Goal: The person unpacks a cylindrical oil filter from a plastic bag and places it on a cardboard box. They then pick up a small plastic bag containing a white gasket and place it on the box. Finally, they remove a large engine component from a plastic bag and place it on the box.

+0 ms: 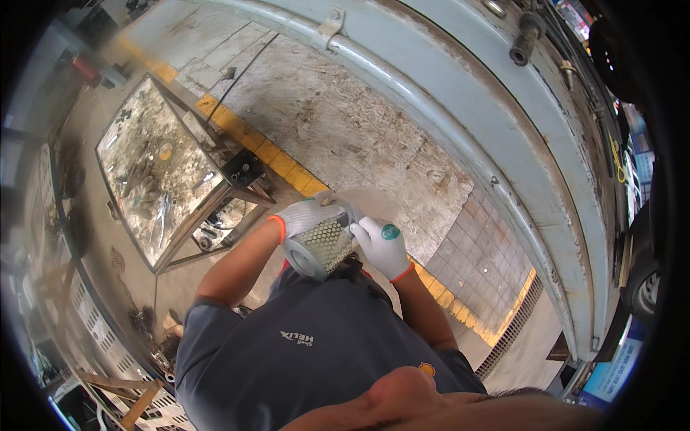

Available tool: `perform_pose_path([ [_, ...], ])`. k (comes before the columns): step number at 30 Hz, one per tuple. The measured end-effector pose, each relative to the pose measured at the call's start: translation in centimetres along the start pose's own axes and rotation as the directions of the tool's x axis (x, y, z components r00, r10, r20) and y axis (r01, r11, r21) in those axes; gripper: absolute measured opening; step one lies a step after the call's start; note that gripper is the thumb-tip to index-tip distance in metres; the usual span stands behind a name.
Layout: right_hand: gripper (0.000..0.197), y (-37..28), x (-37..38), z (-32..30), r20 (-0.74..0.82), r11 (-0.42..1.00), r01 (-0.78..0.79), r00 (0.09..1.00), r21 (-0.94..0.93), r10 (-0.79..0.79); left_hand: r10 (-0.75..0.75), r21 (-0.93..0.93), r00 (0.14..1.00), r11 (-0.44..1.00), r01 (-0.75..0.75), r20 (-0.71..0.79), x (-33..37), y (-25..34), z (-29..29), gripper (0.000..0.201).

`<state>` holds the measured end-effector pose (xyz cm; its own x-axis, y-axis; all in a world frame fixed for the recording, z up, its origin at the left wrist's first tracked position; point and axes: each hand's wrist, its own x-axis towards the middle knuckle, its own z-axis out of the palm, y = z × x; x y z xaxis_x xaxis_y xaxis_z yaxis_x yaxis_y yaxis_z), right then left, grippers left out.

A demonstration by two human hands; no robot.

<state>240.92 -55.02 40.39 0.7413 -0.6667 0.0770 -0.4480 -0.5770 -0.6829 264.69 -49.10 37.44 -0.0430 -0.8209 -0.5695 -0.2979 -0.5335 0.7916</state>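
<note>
A: Item and location?

B: One cylindrical filter point(329, 241), honeycomb-mesh wall; held before the dark shirt point(316, 352), well apart from the worktable point(131, 231) on the left.

A: Hands?

B: Two, white-gloved. Left hand point(309, 215): bent over the upper left of the wall, gripping it. Right hand point(384, 244): fingers drawn in narrow at the far end, beside a pale translucent patch point(372, 204); sheet or blur, cannot tell.

A: Likely faults?

B: A drop to the floor point(316, 108), should the gloves slip on the round wall; dented mesh, should the left grip press too hard.

A: Orientation?

B: Tilted. Long axis: lower left to upper right. Grey end cap point(305, 260) faces back toward the wearer, leftward; the far end, partly hidden, points away and rightward.
</note>
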Motion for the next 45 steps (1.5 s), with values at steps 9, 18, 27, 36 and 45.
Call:
perform_pose_path([
  [9,0.031,-0.2,1.2,1.6,0.033,0.962,0.247,0.969,-0.119,-0.244,0.113,0.026,0.993,0.993,-0.113,-0.015,-0.5,-1.6,-1.2,0.061],
  [18,0.022,1.0,1.8,4.8,0.122,0.934,0.263,0.963,-0.240,-0.240,0.266,0.164,0.963,0.949,-0.268,0.032,3.1,-12.3,-0.2,0.047],
  [27,0.019,1.8,1.2,6.4,0.129,0.996,-0.015,0.992,0.083,0.005,-0.045,-0.897,0.944,0.301,0.324,0.326,-0.4,-10.1,1.5,0.049],
  [36,0.039,1.3,0.7,1.9,-0.103,0.983,0.102,0.991,0.156,-0.086,0.257,-0.987,0.966,0.161,-0.024,0.018,2.2,-12.1,2.2,0.050],
  [45,0.027,1.7,2.7,-2.2,-0.297,0.946,-0.036,0.945,0.323,0.137,0.325,-0.990,0.935,-0.023,-0.140,-0.140,0.7,-2.9,5.3,0.052],
])
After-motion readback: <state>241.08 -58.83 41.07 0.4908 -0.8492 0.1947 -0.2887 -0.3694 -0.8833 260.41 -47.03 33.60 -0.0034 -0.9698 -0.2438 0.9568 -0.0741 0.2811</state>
